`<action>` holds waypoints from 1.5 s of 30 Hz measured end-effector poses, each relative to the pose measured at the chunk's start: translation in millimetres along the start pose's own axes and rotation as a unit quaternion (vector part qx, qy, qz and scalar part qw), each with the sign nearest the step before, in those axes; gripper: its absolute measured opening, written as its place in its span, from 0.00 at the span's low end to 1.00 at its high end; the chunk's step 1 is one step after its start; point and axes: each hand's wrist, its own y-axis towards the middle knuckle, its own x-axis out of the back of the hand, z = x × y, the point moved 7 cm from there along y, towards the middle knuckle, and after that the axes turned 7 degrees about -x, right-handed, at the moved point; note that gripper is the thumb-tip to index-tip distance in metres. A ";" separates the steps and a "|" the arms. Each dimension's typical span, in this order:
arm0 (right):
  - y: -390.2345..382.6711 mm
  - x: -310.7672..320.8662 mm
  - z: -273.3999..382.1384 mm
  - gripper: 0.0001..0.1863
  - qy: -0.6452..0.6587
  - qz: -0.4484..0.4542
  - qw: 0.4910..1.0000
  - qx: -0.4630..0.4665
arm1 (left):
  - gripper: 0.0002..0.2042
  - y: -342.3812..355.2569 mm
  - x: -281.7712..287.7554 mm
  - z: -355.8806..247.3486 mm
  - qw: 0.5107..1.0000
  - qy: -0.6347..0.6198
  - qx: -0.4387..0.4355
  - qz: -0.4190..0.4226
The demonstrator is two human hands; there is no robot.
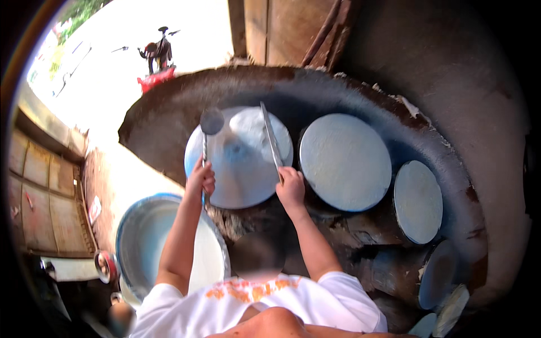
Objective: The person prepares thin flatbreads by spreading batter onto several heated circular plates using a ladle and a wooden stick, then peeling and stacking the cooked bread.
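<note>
My left hand point(201, 179) is closed round the twisted handle of a ladle point(212, 121). The ladle's round bowl is over the far left part of a round griddle point(231, 188). In my right hand point(291, 190) is a long flat metal blade point(271, 135), pointing away from me and slightly left. It lies over a thick white patch of batter point(247, 125) at the griddle's far right; whether it touches is unclear. A thin pale film covers other parts of this griddle. To its right, a second griddle point(345, 163) bears a pale round sheet.
A third covered griddle point(418, 203) and a darker one point(438, 274) follow along the curved stove surround point(160, 107). At my left stands a large blue-rimmed tub point(125, 236) with white batter. A red can point(105, 266) is beside it. Wooden panels point(48, 197) stand far left.
</note>
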 end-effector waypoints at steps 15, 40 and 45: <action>59.1 -20.7 -22.6 0.19 -0.013 0.111 0.990 0.083 | 0.17 -56.7 -69.6 -8.9 0.845 -0.511 0.034 0.157; 136.2 -36.9 -6.9 0.17 0.137 0.434 0.852 0.258 | 0.29 -161.7 -71.4 -18.1 0.935 0.001 -0.249 -0.252; 204.4 -101.2 13.2 0.11 0.141 0.367 0.878 0.272 | 0.31 -127.1 -82.4 -24.7 0.926 -0.009 -0.273 -0.261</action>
